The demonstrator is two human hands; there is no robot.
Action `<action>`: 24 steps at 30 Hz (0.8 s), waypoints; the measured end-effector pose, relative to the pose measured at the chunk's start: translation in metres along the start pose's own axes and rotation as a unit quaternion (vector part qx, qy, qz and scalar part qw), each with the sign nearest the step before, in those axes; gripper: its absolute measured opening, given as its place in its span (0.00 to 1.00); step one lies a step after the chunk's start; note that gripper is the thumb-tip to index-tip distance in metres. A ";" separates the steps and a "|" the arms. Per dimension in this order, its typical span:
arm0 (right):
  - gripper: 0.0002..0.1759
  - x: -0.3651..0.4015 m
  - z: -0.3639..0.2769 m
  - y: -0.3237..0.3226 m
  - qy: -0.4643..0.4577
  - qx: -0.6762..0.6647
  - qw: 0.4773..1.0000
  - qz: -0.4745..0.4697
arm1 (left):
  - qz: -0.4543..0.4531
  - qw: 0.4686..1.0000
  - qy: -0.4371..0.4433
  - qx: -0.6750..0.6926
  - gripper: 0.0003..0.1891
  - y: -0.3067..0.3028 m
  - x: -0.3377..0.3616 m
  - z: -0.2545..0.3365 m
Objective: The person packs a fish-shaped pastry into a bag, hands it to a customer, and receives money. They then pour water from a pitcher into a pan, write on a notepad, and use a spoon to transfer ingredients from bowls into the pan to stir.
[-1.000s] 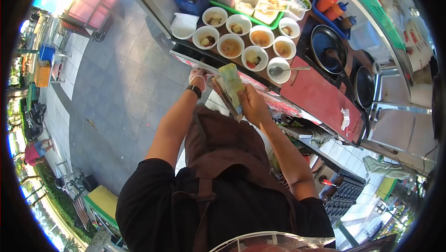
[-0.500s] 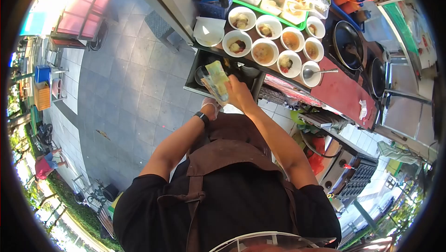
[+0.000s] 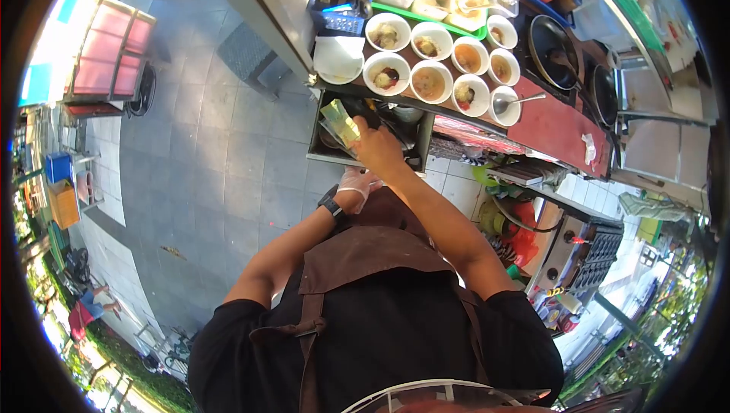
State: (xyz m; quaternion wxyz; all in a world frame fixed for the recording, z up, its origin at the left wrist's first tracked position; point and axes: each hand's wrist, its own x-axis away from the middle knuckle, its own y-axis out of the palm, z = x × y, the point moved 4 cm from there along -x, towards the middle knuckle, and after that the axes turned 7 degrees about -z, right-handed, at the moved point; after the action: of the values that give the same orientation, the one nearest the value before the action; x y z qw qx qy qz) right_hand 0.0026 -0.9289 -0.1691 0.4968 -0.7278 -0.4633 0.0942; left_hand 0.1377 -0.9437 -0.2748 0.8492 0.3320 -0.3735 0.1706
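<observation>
Closest in, ahead of the brown apron [image 3: 372, 262], the person's gloved left hand [image 3: 357, 185] sits just short of the open drawer [image 3: 328, 158]; its fingers are partly hidden by the right forearm, so whether they grip anything cannot be told. Farther out, the right hand [image 3: 375, 147] pinches the banknotes [image 3: 339, 121] by their near end. The right is the nearer hand, with the left apart from them. The banknotes lie over the drawer's left part, height unclear, their long axis running from the fingers forward and left, free end pointing toward the counter. Beyond stand white bowls [image 3: 430, 99].
</observation>
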 end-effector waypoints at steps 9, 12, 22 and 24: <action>0.62 -0.020 -0.016 0.035 0.129 0.075 0.985 -0.084 | -0.066 0.581 0.261 -0.768 0.17 -0.001 -0.005 -0.010; 0.58 -0.008 -0.017 0.025 0.083 0.028 0.986 -0.140 | -0.131 0.569 0.100 -0.806 0.20 0.006 0.001 0.001; 0.19 0.159 0.132 -0.236 -0.126 -0.321 0.936 -0.065 | -0.003 0.384 0.009 -0.923 0.21 0.097 -0.039 0.096; 0.16 0.208 0.244 -0.280 0.037 -0.229 0.958 0.168 | 0.125 0.566 0.038 -0.814 0.22 0.085 -0.077 0.103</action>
State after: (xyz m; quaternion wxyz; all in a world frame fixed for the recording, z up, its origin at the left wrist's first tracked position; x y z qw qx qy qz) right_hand -0.1911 -0.5921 0.0059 0.3107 -0.8923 -0.3250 0.0407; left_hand -0.0133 -0.9568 -0.2434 0.7440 -0.5565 -0.3591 -0.0888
